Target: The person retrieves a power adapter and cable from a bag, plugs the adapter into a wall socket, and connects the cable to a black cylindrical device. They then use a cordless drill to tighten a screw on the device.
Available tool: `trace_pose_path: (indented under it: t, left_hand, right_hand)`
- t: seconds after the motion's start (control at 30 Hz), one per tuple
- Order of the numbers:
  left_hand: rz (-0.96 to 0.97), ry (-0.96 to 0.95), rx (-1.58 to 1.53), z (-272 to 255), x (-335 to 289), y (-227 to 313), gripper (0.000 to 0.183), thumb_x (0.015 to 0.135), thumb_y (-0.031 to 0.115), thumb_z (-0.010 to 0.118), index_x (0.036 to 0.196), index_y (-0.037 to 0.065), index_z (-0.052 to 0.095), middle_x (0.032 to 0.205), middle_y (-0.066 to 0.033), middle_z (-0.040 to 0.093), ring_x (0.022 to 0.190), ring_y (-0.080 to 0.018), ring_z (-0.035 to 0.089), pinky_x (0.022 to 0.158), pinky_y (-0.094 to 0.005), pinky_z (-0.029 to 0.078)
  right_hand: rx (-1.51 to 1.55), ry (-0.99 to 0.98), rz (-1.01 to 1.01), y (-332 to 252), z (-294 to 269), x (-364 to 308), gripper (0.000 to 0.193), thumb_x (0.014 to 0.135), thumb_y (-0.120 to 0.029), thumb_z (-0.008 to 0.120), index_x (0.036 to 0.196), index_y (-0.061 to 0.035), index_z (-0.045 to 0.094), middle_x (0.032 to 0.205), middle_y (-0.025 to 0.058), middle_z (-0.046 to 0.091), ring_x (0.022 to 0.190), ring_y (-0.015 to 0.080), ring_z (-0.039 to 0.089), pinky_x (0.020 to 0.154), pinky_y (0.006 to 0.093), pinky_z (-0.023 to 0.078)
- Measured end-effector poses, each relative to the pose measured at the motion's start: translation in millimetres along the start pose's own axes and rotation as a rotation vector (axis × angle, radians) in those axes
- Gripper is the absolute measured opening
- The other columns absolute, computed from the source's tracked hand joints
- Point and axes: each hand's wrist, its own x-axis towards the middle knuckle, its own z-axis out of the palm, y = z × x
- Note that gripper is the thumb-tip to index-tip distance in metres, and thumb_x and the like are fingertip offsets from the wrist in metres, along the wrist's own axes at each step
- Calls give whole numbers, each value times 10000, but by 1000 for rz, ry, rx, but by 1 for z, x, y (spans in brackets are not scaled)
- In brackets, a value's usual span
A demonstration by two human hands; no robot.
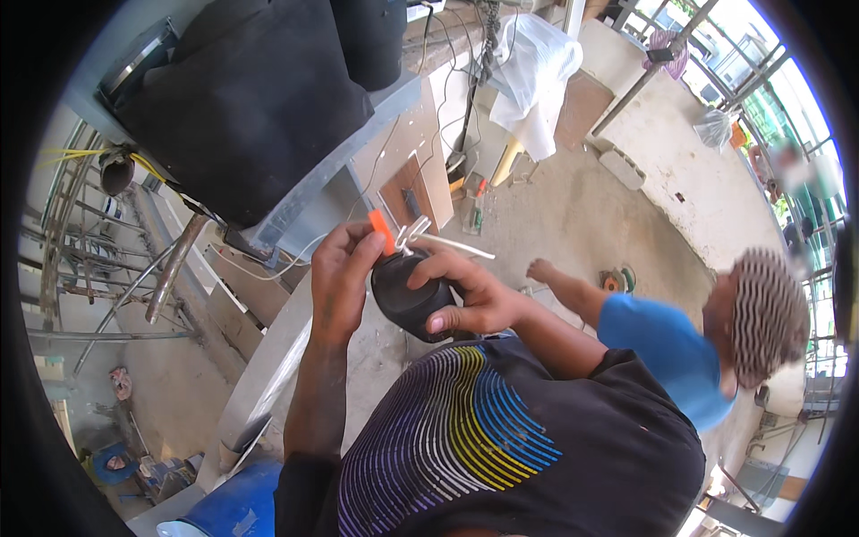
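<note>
In front of my chest, my left hand [338, 273] is closed, pinching a small flat orange piece [381, 231] between thumb and fingertips. My right hand [470, 294] wraps over a rounded black object [401, 288], its kind unclear, with the thumb pressed along the near side. From the top of the black object rises a looped white cord [410, 234], one end of it sticking out to the right past my fingers. The orange piece is right beside the cord's loops. The underside of the black object is hidden from view.
A black cover [242, 107] lies over a grey-blue bench at the upper left. Close on my right is a person in a blue shirt [658, 336] and striped head covering. A blue drum [234, 506] stands at the lower left. Metal poles [174, 268] lean at the left.
</note>
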Motion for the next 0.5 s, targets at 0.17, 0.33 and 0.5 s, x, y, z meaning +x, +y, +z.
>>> trace_pose_path:
  t: [0.17,0.33,0.5]
  left_hand:
    - [71,-74,138,26,26,0,254,1050,144,691,1230,-34,677,923,-50,728,839,-89,657,801,-274,548]
    - [139,-112,258,56,58,10,403,1018,50,689,1402,-38,604,998,-57,728,902,-84,674,845,-243,545]
    - [74,-230,433,82,98,30,375,961,-14,673,1336,-27,679,1139,-74,718,970,-136,688,902,-293,555]
  right_hand:
    - [-128,111,-101,-1,-20,-10,507,939,-277,877,1343,-80,642,1544,173,515,1392,308,538,1152,410,425]
    - [-11,109,-39,17,-63,-16,528,941,-271,875,1376,-104,626,1598,190,455,1435,301,503,1201,425,375]
    - [217,68,-75,41,-113,-8,539,935,-218,873,1400,-126,617,1597,187,457,1463,299,479,1214,423,362]
